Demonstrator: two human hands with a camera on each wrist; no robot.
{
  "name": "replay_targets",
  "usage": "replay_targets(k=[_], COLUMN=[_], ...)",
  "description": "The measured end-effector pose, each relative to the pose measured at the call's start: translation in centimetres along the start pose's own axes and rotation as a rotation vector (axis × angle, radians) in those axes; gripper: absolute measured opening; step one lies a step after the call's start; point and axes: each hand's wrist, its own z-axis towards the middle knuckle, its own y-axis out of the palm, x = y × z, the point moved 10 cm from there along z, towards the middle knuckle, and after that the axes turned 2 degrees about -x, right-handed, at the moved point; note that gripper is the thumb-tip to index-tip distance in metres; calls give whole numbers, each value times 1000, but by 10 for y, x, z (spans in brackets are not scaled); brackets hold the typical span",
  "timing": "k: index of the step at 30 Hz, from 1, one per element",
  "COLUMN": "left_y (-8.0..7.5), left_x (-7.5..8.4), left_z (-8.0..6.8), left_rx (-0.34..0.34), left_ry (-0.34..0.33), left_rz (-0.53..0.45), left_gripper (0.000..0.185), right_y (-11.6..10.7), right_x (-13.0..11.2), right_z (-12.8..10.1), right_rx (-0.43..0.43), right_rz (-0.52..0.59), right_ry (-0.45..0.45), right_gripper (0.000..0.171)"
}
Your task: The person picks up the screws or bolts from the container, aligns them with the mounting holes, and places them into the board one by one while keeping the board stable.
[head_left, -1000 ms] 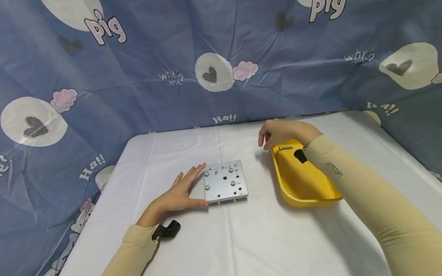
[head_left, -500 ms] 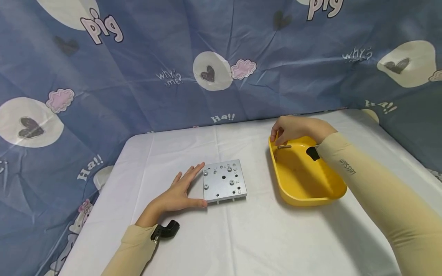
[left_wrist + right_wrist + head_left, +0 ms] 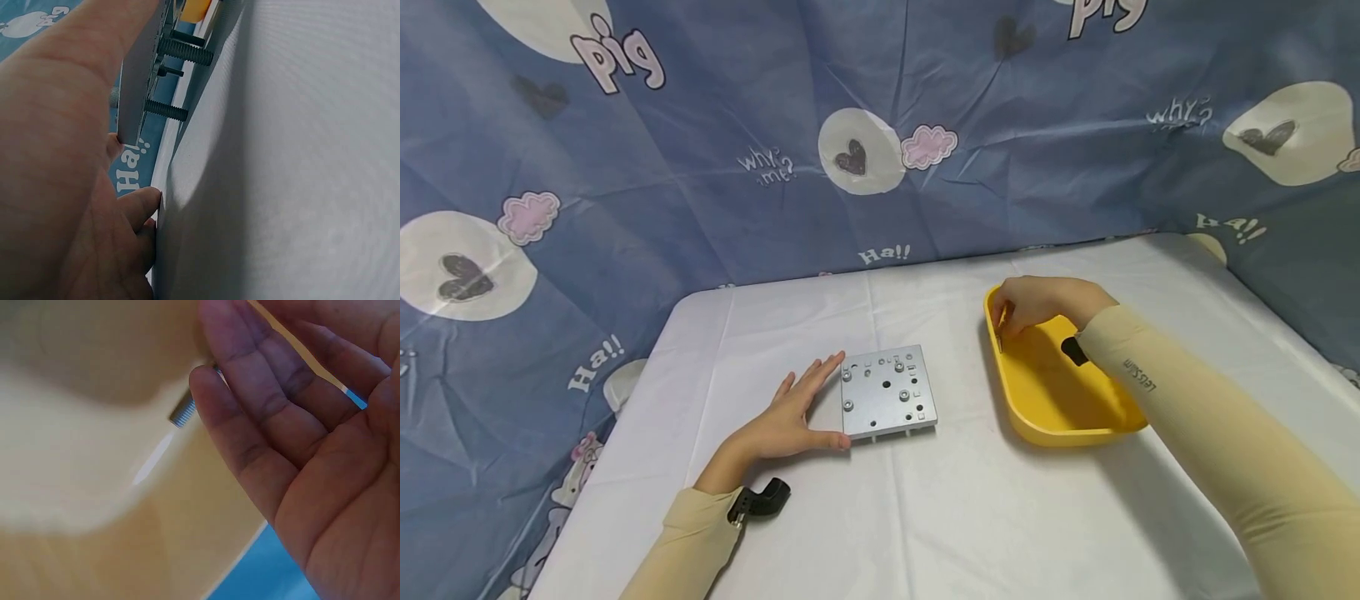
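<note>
Right hand (image 3: 1037,304) down in far left corner of yellow tray (image 3: 1060,400), fingers curled, grip closed on a small bolt (image 3: 183,414); in the right wrist view threaded shank sticks out past the fingertip (image 3: 206,381), head hidden behind the fingers. In head view bolt shows only as a thin sliver (image 3: 999,342) hanging below the fingertips, just over the tray floor near the tray's left wall. Cannot tell whether bolt tip touches the tray floor.

Left hand (image 3: 790,417) flat on the white worktop (image 3: 925,517), fingers straight, grip open, holding nothing. Fingertips and thumb touching the left edge of the grey metal plate (image 3: 887,392). Plate directly right of that grip, lying level, raised a little off the worktop on its bolts. Left wrist view: plate edge (image 3: 140,81) against the fingers, dark threaded bolts (image 3: 165,110) poking from plate underside toward the cloth. Plate top shows several holes and a few screw heads.

Plate and tray well apart, bare cloth between. Tray right of plate, right forearm in beige sleeve (image 3: 1210,433) crossing over its near right rim. Black wrist mount (image 3: 763,498) on left sleeve, just behind the left grip. Blue printed curtain (image 3: 700,167) behind the worktop.
</note>
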Motion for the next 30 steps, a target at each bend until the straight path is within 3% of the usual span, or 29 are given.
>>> replay_targets(k=[18,25,30], left_y=[-1,0,-1], left_x=[1,-1,0], left_z=[-1,-1,-1], left_rx=[5,6,1], left_ry=[6,1,7], left_rz=[-6,-6,-14], left_gripper=[127,127,127], right_y=[4,3,2], right_x=[16,31,48], right_z=[-6,-14,-20], right_rx=[53,54,51], right_rz=[-147,-168,-114], right_ry=[7,75,153], right_gripper=[8,8,15])
